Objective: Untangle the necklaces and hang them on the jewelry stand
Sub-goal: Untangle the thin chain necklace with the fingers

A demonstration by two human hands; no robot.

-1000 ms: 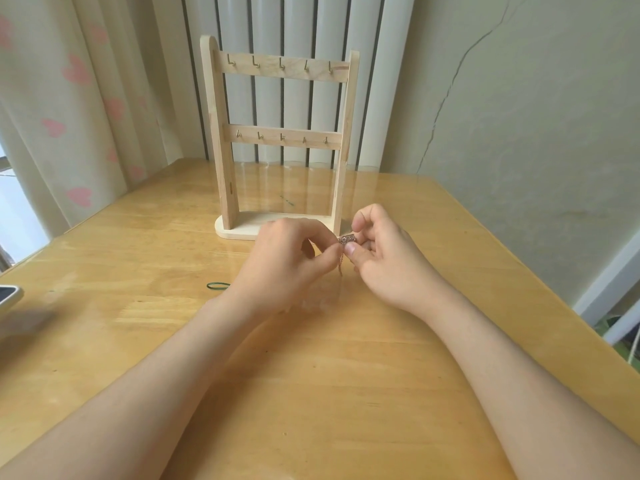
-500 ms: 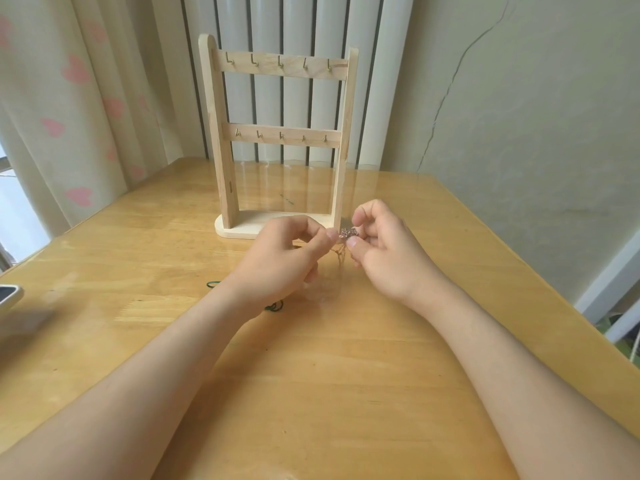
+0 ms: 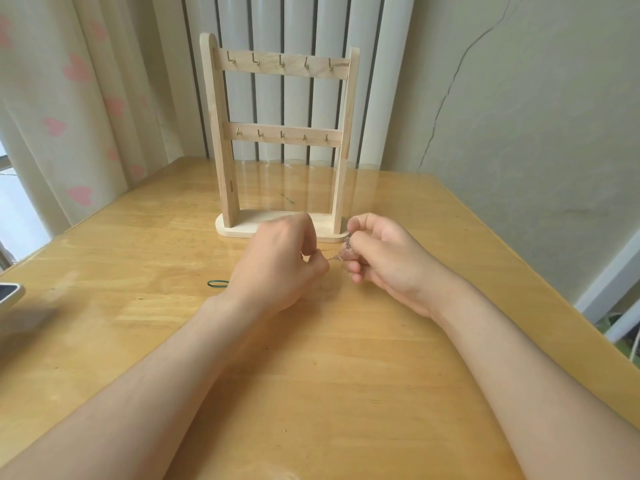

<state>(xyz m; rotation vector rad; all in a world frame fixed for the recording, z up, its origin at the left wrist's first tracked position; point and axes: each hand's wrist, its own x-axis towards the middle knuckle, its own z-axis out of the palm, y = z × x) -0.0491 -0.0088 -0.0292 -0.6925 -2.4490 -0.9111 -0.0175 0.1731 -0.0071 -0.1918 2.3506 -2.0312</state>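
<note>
The wooden jewelry stand (image 3: 282, 138) stood upright towards the far side of the tabletop (image 3: 311, 358), with two crossbars, each carrying a row of five small metal hooks (image 3: 282, 60). Both hands were just in front of the stand's base, close together but not touching.

The left hand (image 3: 280, 261) was in front of the middle of the base, its back to the camera and its fingers curled in. Its thumb and forefinger appeared to pinch one end of a fine chain.

The right hand (image 3: 384, 261) was in front of the stand's right post, also curled. It gripped a small silvery clump of necklaces (image 3: 346, 249) between thumb and fingertips. A thin strand (image 3: 332, 258) ran across the short gap between the two hands, just above the tabletop. The clump was too small and blurred to tell how many chains it held.

A dark green band (image 3: 217, 283) lay flat on the tabletop in front of the stand's left post, partly hidden by the left wrist. Well to the left of the stand, at the tabletop's edge, lay the corner of a flat device (image 3: 8, 294).

Behind the stand rose white vertical slats (image 3: 304, 29). A pale curtain (image 3: 69, 98) printed with pink hearts hung to the stand's left, and a cracked wall (image 3: 519, 116) was to its right.
</note>
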